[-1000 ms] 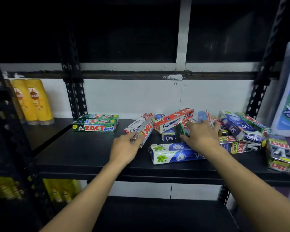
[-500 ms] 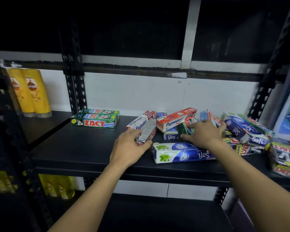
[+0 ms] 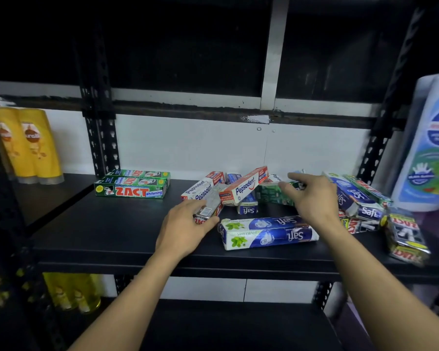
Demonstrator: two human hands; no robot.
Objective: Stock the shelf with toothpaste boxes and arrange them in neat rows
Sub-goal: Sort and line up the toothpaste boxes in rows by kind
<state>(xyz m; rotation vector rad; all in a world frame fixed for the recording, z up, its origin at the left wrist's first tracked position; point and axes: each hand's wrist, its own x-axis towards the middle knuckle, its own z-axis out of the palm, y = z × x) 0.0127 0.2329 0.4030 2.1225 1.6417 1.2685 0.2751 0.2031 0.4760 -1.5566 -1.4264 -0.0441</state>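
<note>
A loose heap of toothpaste boxes lies on the black shelf point(image 3: 117, 231). My left hand point(image 3: 185, 226) grips the near end of a red Zact box point(image 3: 208, 211) at the heap's left edge. My right hand point(image 3: 312, 198) hovers over the heap's middle with its fingers stretched toward a green box point(image 3: 271, 195). A red and white Pepsodent box point(image 3: 243, 187) leans across the pile. Two blue and white Safi boxes point(image 3: 266, 233) lie side by side at the front. Two green Zact boxes point(image 3: 132, 186) sit neatly at the back left.
Yellow shampoo bottles point(image 3: 28, 145) stand on the adjoining shelf at the left. A large white and blue bottle point(image 3: 431, 150) stands at the right. More Safi and Zact boxes point(image 3: 360, 198) crowd the shelf's right end. Black slotted uprights point(image 3: 99, 138) frame the bay.
My left hand has drawn the red Zact box slightly toward me. My right hand has lifted off the pile and its fingers have straightened toward the green box.
</note>
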